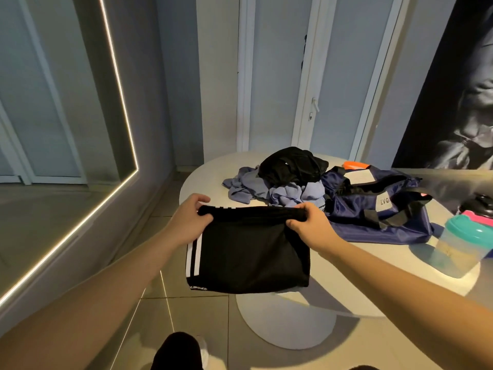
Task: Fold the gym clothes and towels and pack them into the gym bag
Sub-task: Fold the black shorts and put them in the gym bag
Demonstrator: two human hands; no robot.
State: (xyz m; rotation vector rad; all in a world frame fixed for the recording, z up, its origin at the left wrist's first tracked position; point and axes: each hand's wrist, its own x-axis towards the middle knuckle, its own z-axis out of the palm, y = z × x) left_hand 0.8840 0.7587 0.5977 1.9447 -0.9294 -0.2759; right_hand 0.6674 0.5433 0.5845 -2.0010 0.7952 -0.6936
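You hold the black shorts [248,252] up by the waistband, just left of the navy gym bag [373,209], their lower half hanging past the edge of the round tabletop [346,265] on which the bag lies. Your left hand [186,220] takes one end of the band and your right hand [310,227] the other, each grip closed on the fabric. White stripes run down the side of the shorts farthest from the bag. Against the bag's left end sits a heap of lavender clothes [266,192], with a black garment [290,164] on top. To the bag's right stands a teal-lidded shaker bottle [458,247].
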